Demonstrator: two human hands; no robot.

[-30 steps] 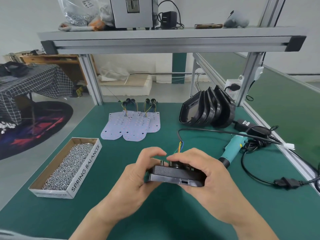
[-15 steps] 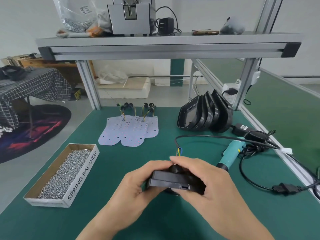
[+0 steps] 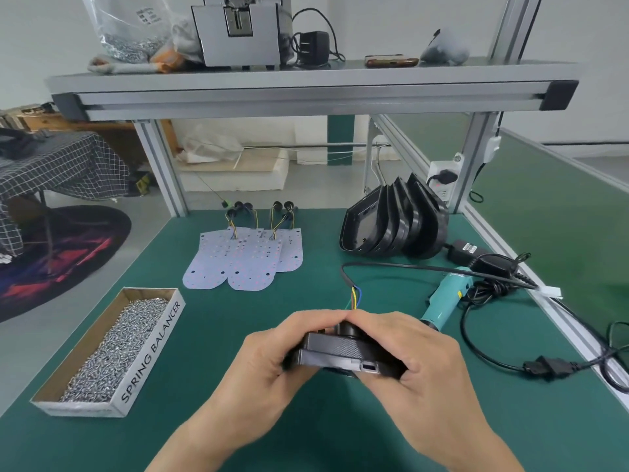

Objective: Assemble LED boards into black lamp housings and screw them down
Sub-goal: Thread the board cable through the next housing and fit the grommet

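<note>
Fingers: the fingers (image 3: 308, 318) of the left hand (image 3: 269, 359) and of the right hand (image 3: 422, 356) were curled round one housing (image 3: 335, 350); both hands gripped it, fingertips meeting over its top.
Housing: held flat just above the bench (image 3: 238, 424). A round black boss (image 3: 349, 330) stood on top; coloured wires (image 3: 355, 298) ran from behind the fingers to a black cable (image 3: 401, 267).
Board: whether one sat inside could not be told.
Step, as judged: seating the wired part in the housing. It called for even pressure from both sides, with the wires kept clear of the rim.
Fasteners: screws (image 3: 112, 349) filled a box (image 3: 153, 349) to the left; the screwdriver (image 3: 446, 298) lay near on the right.
Stock: LED boards (image 3: 245, 260) lay overlapped farther back; spare housings (image 3: 394, 223) stood nested to their right.
Obstruction: the cable crossed the bench between the hands and the spare housings, and cords (image 3: 490, 289) lay looped beside the screwdriver; either could snag a reach.
</note>
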